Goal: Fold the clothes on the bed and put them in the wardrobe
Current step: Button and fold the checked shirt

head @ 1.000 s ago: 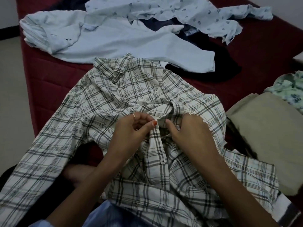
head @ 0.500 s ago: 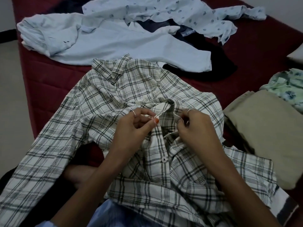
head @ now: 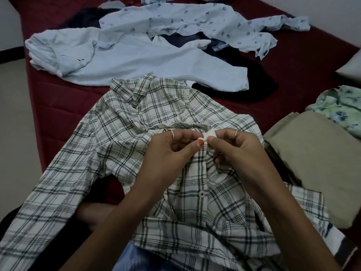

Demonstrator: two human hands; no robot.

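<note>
I see the plaid shirt (head: 156,118) spread front-up on the dark red bed (head: 58,102), filling the centre and lower part of the frame, its collar toward the top and one sleeve trailing to the lower left. My left hand (head: 172,151) and right hand (head: 234,147) meet at the middle of the frame, both pinching the shirt's button strip between thumb and curled fingers, thumb tips almost touching. A button (head: 201,193) shows just below the hands. In the upper left lies a pale blue shirt (head: 136,61), with a light printed shirt (head: 195,22) across the top and a dark garment (head: 244,83) beneath them. At the right edge sit folded tan cloth (head: 316,153) and a green floral piece (head: 340,106).
</note>
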